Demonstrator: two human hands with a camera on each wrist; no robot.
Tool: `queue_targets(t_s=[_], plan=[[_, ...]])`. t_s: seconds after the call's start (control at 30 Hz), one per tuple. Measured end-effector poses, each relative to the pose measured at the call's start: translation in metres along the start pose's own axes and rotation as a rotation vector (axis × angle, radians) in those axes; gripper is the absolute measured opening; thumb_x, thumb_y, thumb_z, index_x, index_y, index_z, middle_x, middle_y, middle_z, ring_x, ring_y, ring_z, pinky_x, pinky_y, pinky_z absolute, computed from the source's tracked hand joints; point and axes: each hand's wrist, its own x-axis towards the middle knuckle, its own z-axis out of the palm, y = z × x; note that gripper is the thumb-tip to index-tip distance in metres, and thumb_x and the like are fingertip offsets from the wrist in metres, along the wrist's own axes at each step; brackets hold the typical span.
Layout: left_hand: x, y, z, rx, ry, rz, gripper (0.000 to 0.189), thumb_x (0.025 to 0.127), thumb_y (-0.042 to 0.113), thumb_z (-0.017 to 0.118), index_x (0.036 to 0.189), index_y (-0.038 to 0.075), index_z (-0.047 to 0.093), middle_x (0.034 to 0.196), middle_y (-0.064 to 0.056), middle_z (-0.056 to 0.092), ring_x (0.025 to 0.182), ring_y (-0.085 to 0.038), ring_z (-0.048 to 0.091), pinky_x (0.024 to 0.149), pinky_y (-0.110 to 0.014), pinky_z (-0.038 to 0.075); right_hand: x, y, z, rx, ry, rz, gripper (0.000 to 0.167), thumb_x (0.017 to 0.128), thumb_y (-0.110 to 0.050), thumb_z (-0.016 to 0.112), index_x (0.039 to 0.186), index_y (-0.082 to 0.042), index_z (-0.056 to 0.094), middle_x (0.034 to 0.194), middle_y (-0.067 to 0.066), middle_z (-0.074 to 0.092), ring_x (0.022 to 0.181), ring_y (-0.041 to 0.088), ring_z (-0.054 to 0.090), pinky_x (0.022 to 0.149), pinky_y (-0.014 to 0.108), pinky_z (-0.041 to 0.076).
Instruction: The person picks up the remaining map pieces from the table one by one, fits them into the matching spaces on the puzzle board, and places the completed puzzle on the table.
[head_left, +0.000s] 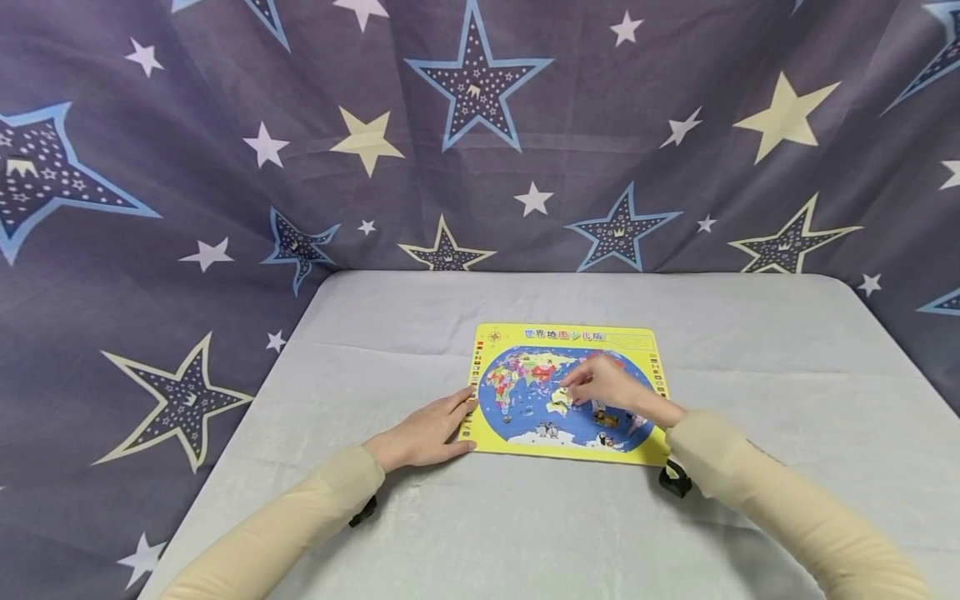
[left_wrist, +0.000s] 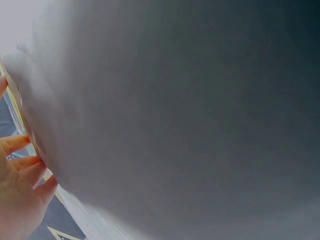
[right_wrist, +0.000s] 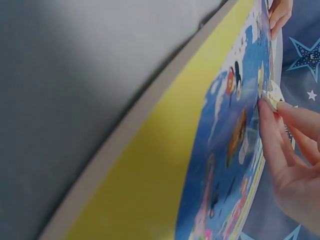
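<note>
A yellow-bordered world map puzzle board (head_left: 570, 457) lies flat on the table, with blue seas, coloured continents and several animal pictures. My left hand (head_left: 431, 431) rests at the board's left edge, fingers extended over the border; the left wrist view catches these fingers (left_wrist: 46, 190) along the edge. Over the middle of the map, my right hand (head_left: 607, 385) pinches a small pale yellow puzzle piece (right_wrist: 273, 93) between thumb and fingertips. The piece stands tilted against the board, near the pale Australia shape (head_left: 558, 407). The fingers partly hide it.
The board sits on a table (head_left: 390, 333) covered in light grey cloth. Behind and to the left hangs a dark curtain (head_left: 540, 108) printed with stars. A black wrist strap (head_left: 676, 479) shows below the right sleeve, beside the board's lower right corner.
</note>
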Motion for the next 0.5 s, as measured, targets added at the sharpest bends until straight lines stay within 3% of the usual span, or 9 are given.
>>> queue_targets(t_s=[0.27, 0.5], plan=[[-0.0003, -0.0006, 0.0004, 0.002, 0.020, 0.023, 0.068, 0.089, 0.046, 0.043, 0.138, 0.003, 0.027, 0.146, -0.014, 0.015, 0.130, -0.026, 0.023, 0.105, -0.036, 0.025, 0.0031, 0.0023, 0.0039, -0.060, -0.001, -0.010, 0.013, 0.078, 0.002, 0.062, 0.090, 0.005, 0.067, 0.077, 0.013, 0.066, 0.059, 0.020, 0.058, 0.049, 0.026, 0.047], [-0.0009, -0.0001, 0.0000, 0.006, 0.026, 0.031, 0.067, 0.089, 0.047, 0.041, 0.138, 0.003, 0.026, 0.146, -0.014, 0.015, 0.130, -0.026, 0.023, 0.105, -0.035, 0.025, 0.0047, 0.0027, 0.0071, -0.090, 0.003, 0.017, 0.012, 0.077, 0.002, 0.063, 0.088, 0.001, 0.069, 0.073, 0.008, 0.066, 0.056, 0.016, 0.053, 0.048, 0.022, 0.043]])
